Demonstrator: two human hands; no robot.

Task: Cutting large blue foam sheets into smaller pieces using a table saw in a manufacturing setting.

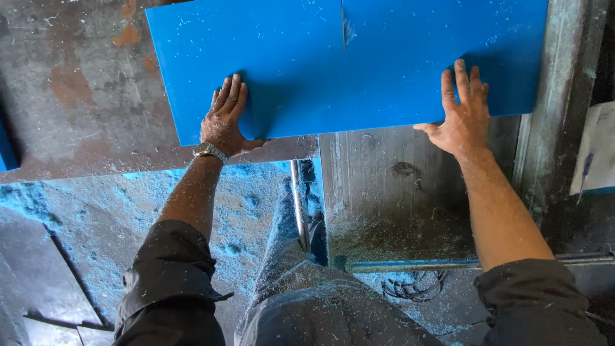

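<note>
A large blue plastic sheet (359, 61) lies flat on a worn metal saw table (77, 96). A thin cut runs down into the sheet from its far edge near the middle. My left hand (224, 118) presses flat on the sheet's near left edge, fingers spread, a wristwatch on the wrist. Pressed flat on the near right edge is my right hand (462, 112), its thumb hooked over the edge. Neither hand grips anything.
A metal fence rail (554, 96) runs along the sheet's right side. Blue plastic dust (115, 205) covers the floor below the table. A metal rod (298, 205) and my dusty trousers (320, 301) are beneath me. A pale board (599, 150) leans at far right.
</note>
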